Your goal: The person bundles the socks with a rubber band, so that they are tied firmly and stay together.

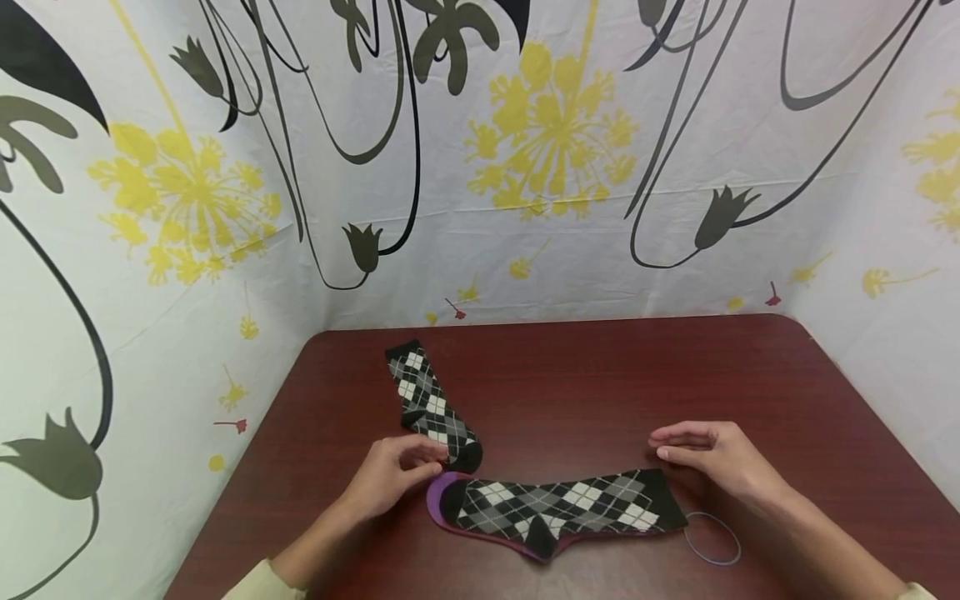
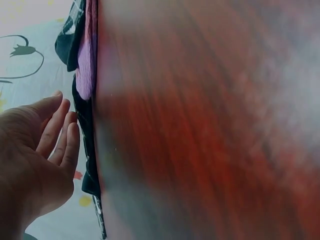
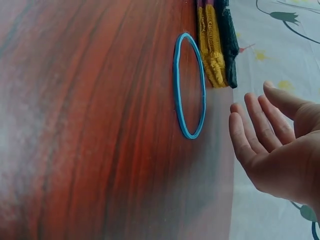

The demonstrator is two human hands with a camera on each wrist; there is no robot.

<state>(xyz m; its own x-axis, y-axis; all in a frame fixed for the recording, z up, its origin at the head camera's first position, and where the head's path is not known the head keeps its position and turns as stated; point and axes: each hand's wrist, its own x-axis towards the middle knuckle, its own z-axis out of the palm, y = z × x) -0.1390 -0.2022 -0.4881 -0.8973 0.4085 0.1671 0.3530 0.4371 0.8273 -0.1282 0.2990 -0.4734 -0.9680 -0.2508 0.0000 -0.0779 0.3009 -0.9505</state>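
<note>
I see the left hand (image 1: 393, 475), fingers loose and empty, near the toe of a black, gray and white diamond-patterned sock (image 1: 577, 504). The right hand (image 1: 720, 454), loose and empty too, is near its cuff. Purple-and-yellow cloth (image 1: 434, 503) pokes out under it. A matching sock (image 1: 429, 396) lies behind its toe, a thin blue ring (image 3: 176, 80) by its cuff, a red-brown wooden table (image 1: 585, 392) below.
</note>
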